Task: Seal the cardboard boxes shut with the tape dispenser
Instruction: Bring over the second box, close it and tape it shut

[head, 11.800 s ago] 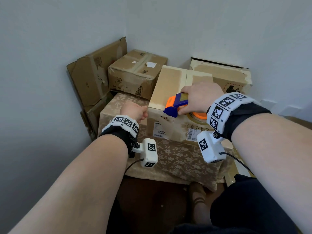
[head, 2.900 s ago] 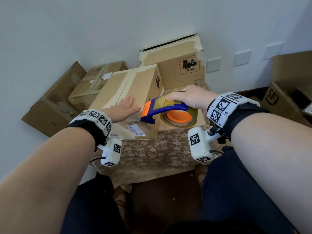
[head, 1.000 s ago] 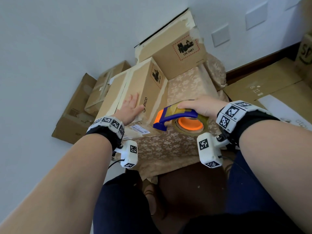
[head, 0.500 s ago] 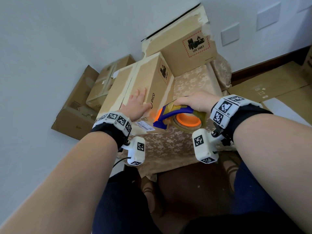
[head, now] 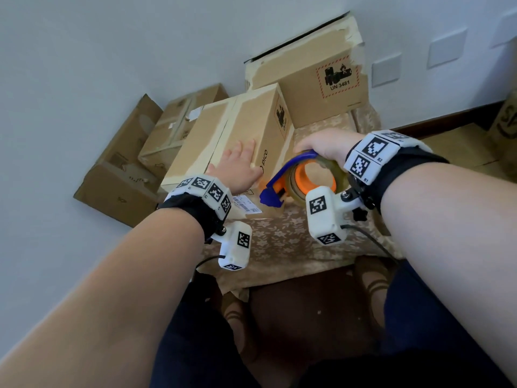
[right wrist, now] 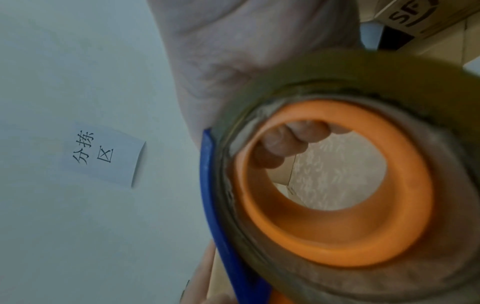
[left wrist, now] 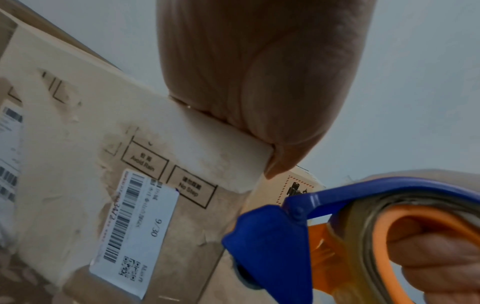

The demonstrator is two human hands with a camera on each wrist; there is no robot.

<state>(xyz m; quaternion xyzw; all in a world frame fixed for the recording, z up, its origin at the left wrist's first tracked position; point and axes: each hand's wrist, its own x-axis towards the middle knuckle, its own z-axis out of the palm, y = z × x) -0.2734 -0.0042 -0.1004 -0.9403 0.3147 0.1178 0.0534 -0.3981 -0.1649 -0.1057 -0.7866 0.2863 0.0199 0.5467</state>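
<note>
A long cardboard box (head: 246, 127) with pale tape along its top seam lies on a cloth-covered table (head: 293, 247). My left hand (head: 242, 163) lies flat on the box's near top corner, fingers straight. My right hand (head: 324, 144) grips the blue and orange tape dispenser (head: 302, 180), its fingers curled through the orange core (right wrist: 337, 185). The dispenser's blue nose (left wrist: 267, 236) sits at the box's near right corner, just below my left palm (left wrist: 259, 72). The box's near end (left wrist: 130, 185) carries barcode labels and pale tape.
A second box marked UN 3481 (head: 321, 77) stands behind on the table against the wall. More boxes (head: 173, 127) and flattened cardboard (head: 123, 175) lie low on the left. Cardboard sheets (head: 461, 147) cover the floor on the right. My legs are below the table edge.
The dispenser has tilted over and dropped to the box's near right corner. My left hand stays flat on the box top. My head view has shifted a little.
</note>
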